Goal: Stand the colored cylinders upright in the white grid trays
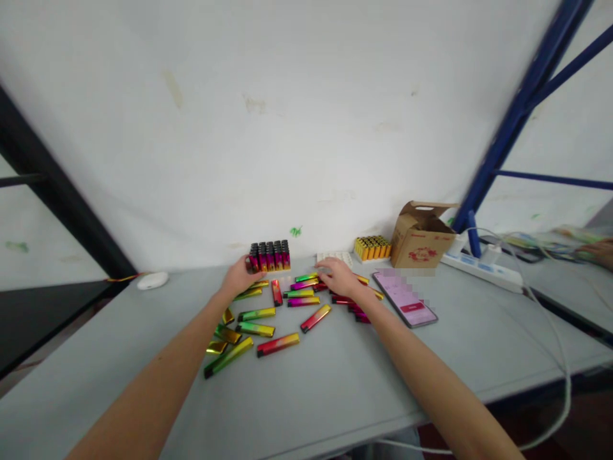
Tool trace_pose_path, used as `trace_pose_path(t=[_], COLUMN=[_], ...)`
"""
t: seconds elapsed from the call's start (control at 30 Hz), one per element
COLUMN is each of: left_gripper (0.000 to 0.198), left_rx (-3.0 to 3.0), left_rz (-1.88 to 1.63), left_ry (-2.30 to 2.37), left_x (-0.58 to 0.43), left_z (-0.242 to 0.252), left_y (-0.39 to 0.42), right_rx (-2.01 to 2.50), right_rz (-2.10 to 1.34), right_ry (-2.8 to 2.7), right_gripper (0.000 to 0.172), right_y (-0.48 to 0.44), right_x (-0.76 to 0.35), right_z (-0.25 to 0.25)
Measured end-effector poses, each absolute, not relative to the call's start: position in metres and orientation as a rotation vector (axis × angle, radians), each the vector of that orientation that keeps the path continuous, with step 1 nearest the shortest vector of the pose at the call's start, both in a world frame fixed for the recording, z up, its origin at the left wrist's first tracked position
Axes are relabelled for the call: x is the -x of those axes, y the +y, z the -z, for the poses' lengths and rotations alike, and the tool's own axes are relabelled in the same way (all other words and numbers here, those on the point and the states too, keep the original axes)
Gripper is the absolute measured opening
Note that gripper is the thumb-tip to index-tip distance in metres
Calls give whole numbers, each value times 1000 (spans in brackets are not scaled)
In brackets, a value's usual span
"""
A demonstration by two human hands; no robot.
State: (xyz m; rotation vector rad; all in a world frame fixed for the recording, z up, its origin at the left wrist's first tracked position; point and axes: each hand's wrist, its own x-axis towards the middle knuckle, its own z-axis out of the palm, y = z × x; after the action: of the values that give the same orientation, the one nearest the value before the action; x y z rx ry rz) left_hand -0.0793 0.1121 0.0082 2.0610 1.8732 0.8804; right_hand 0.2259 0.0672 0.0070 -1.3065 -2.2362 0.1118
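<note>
My left hand curls its fingers round the left end of an upright block of slim, lighter-like sticks, purple and red with black tops. My right hand hovers low over the loose sticks, thumb and fingers apart, with nothing seen between them. Beneath and beside it lie shiny lighter-like sticks: a purple-yellow one, a red one and several dark red ones. Nearer my left forearm are green-yellow sticks and another red one. My right hand and forearm partly cover some.
Behind my right hand sits a white holed tray. Further right stand a tray of yellow cylinders, an open cardboard box, a phone and a power strip with cables. A white oval device lies left.
</note>
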Motion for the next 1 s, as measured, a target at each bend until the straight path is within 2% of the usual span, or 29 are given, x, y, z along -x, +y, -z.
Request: trace_pose_path(t=[0.23,0.4,0.6,0.73,0.9,1.0], left_gripper=[60,68,62,55,40,35], left_rx=[-2060,-2133,-2157,-2268,-2443,-2503], left_rz=[-778,-1043,-1245,-1269,-1095,-1014], left_ry=[1961,1948,1857,1794,1685,1614], left_x=[68,69,72,67,62,60], left_z=[-18,-19,-12,-9,-8,-6], left_y=[97,57,28,23,19,16], right_rx=[1659,1815,1836,1788,1580,1692], right_rz=[-25,29,30,122,130,93], right_ry=[-2029,-1826,-1741,-1781,-1967,-2028], right_gripper=[39,48,59,52,36,35], right_y=[50,28,27,30,36,45], right_x=[-272,-293,-295,-290,-274,-260], right_z=[-9,-1,13,12,-1,-10])
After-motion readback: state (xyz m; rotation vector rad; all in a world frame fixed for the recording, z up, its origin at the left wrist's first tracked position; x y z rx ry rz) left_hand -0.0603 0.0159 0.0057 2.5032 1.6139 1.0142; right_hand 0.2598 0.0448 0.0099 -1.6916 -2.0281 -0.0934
